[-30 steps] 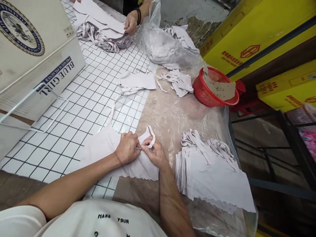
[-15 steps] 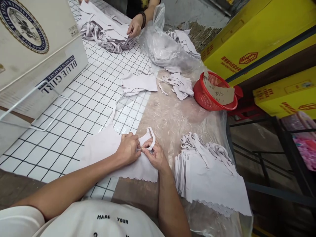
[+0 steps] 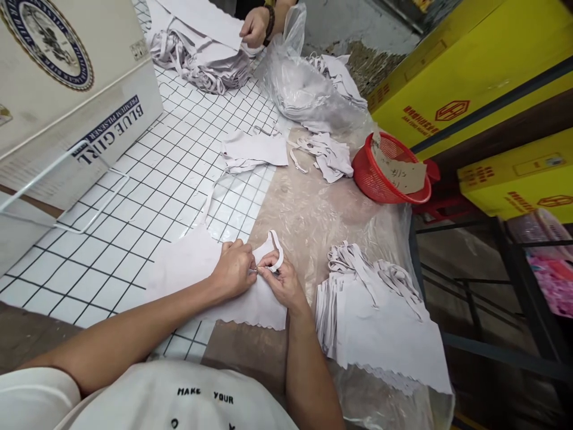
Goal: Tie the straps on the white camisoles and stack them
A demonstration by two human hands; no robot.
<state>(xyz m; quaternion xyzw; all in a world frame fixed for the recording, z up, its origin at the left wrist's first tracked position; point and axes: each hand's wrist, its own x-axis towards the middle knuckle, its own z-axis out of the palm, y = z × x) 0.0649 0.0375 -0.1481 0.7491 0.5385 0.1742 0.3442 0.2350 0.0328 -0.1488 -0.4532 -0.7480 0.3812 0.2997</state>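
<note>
"What are the fingers (image 3: 267,277) doing?"
"The left hand (image 3: 233,270) and right hand (image 3: 286,288) are pinching the pale garment (image 3: 183,263) near its strap (image 3: 280,253), tips almost meeting."
"Where's it lying?"
"It's spreading across the table (image 3: 188,149). A garment stack (image 3: 387,325) is lying rightward, a red basket (image 3: 380,179) is standing farther off, and a co-worker's hand (image 3: 254,27) is gripping cloth (image 3: 203,21) beyond."

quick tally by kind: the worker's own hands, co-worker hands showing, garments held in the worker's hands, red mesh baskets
Own hands: 2 (left hand, right hand)
Co-worker's hand: 1
Held white garment: 1
Red mesh basket: 1
Total: 5
</note>
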